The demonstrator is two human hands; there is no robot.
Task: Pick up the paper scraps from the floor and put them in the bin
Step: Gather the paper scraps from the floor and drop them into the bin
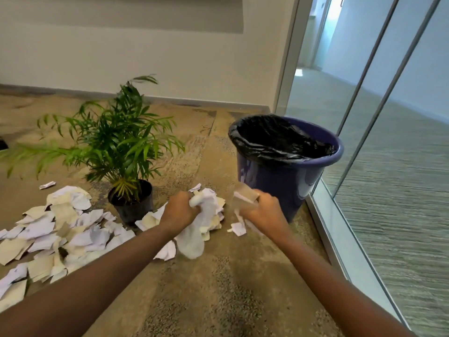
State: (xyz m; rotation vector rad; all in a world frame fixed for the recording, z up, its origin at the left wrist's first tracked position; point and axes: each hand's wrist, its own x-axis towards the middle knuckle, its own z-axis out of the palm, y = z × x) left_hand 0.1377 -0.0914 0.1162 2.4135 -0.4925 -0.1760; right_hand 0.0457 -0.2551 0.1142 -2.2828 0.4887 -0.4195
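A blue bin [279,181] lined with a black bag stands on the carpet by the glass wall. My left hand [178,210] is shut on a bunch of white and cream paper scraps [204,215] that hang down from it. My right hand [263,210], just in front of the bin's base, grips a few more scraps [244,194], blurred by motion. Several torn scraps lie in a wide pile on the floor [56,234] at the left, and a small piece [238,228] lies below my right hand.
A potted palm [132,200] in a black pot stands between the pile and the bin. A glass wall with metal frames [345,242] runs along the right. A white wall with a skirting board closes the back.
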